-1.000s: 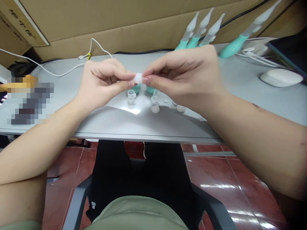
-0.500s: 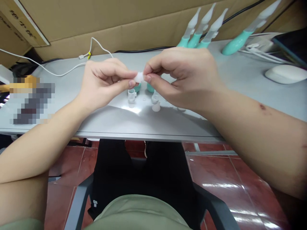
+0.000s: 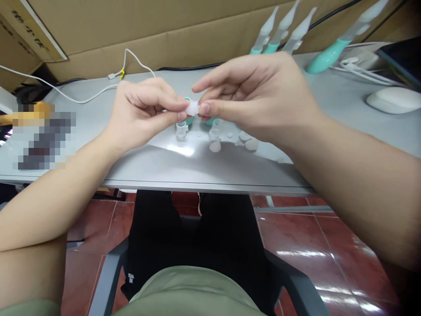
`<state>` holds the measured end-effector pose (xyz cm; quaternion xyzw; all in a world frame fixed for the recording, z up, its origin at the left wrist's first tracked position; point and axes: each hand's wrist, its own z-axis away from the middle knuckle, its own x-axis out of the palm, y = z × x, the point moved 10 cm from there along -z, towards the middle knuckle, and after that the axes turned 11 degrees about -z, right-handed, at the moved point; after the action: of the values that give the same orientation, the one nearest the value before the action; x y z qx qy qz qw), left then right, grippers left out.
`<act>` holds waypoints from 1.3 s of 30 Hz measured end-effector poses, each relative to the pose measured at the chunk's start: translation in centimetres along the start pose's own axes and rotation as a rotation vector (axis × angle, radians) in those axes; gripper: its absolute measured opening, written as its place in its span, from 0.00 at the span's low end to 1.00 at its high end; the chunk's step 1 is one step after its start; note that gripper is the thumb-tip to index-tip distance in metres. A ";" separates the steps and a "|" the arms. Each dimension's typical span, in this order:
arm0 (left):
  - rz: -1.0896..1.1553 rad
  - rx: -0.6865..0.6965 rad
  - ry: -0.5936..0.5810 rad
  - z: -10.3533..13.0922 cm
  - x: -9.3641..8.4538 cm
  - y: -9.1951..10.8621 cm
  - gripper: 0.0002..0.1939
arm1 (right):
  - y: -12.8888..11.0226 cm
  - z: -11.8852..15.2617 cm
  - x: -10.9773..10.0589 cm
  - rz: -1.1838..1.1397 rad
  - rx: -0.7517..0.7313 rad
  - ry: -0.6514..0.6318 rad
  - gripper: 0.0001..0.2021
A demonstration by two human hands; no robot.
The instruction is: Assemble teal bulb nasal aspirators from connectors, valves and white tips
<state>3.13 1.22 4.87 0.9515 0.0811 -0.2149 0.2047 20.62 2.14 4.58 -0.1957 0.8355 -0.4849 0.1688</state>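
A small white translucent plastic piece (image 3: 192,108) is held above the table between my two hands. My left hand (image 3: 144,107) pinches its left end between thumb and forefinger. At the right end, my right hand (image 3: 263,94) grips it between the thumb and a finger behind, with the forefinger raised off it. Below the hands lie a clear plastic connector (image 3: 181,131), another clear connector (image 3: 215,127) and a white cap (image 3: 215,146). Further white pieces (image 3: 251,144) lie under my right hand. Teal parts behind the fingers are mostly hidden.
Teal bulbs with clear tubes and white tips (image 3: 268,28) stand at the back, partly behind my right hand. One more teal bulb (image 3: 329,57) leans at the right, near a white mouse (image 3: 393,100). A white cable (image 3: 95,95) crosses the grey table (image 3: 197,169) at left.
My right forefinger has lifted off the white piece and straightened, and the right hand has turned slightly. The left hand keeps its pinch in nearly the same place.
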 end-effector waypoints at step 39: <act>-0.122 0.164 -0.234 -0.9 1.5 4.3 0.09 | -0.4 0.5 0.5 0.846 -0.182 -0.252 0.13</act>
<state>5.81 -2.23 6.48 0.9268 0.0967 -0.3423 0.1209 20.46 1.31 4.68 0.0917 0.8542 -0.2701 0.4348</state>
